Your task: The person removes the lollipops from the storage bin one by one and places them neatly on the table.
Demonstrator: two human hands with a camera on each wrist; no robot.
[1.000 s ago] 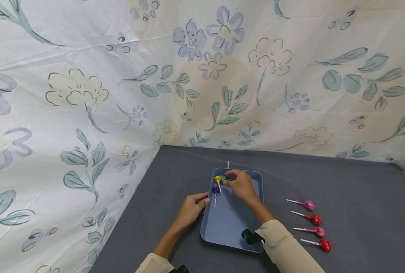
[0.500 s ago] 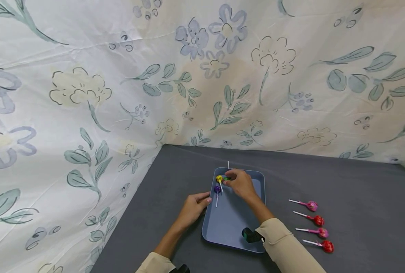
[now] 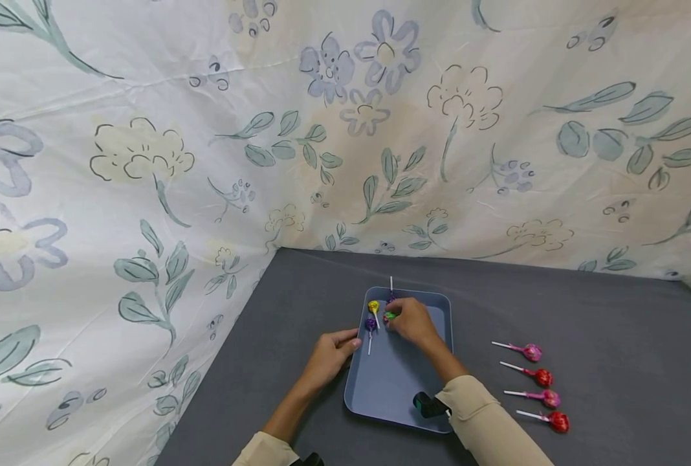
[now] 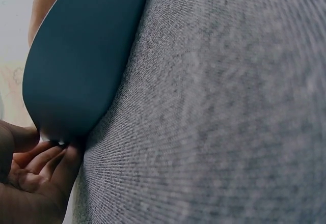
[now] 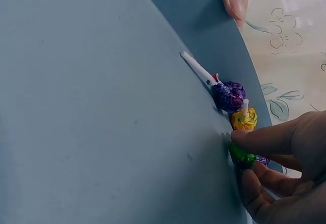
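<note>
A blue-grey tray (image 3: 392,395) lies on the table. My left hand (image 3: 329,357) grips its left side; in the left wrist view the thumb and fingers (image 4: 43,165) meet at the tray's wall. Inside the tray's far left part, my right hand (image 3: 412,321) pinches a green-wrapped lollipop (image 5: 241,155) between thumb and fingers. Beside it lie a yellow lollipop (image 3: 373,306) and a purple lollipop (image 3: 371,324), their sticks toward me. Another purple lollipop (image 3: 391,295) is at the far rim, its white stick sticking out past the edge, partly hidden by the right hand.
To the right of the tray, a column of pink and red lollipops (image 3: 533,353) lies on the dark grey tabletop (image 3: 625,362), sticks pointing left. A floral curtain (image 3: 438,162) hangs behind the table and along its left side.
My right hand has come slightly toward me with the green lollipop, uncovering more of the purple one at the far rim. The left hand stays at the tray's side.
</note>
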